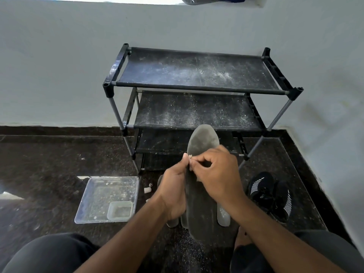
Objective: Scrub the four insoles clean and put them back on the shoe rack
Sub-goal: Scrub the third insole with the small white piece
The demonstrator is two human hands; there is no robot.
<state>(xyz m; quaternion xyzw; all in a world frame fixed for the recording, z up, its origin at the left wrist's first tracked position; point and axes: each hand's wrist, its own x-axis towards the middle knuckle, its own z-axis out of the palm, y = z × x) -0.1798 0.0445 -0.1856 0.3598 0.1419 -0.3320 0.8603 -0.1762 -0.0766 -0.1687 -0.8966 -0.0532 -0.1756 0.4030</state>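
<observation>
Knees frame it: left hand [173, 192] grasps the limp insole [201, 203] mid-length; right hand [218, 174] pinches grit off its edge.

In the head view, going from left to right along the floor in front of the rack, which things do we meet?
Clear plastic tray → small white pieces → grey insole held in both hands → pair of black shoes.

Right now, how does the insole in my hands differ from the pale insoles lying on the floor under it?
The held insole is dark grey and lifted, gripped along its edge by the left hand, while the right hand pinches at it. The floor insoles are paler, lie flat on the floor and are mostly hidden. All are off the shoe rack.
</observation>
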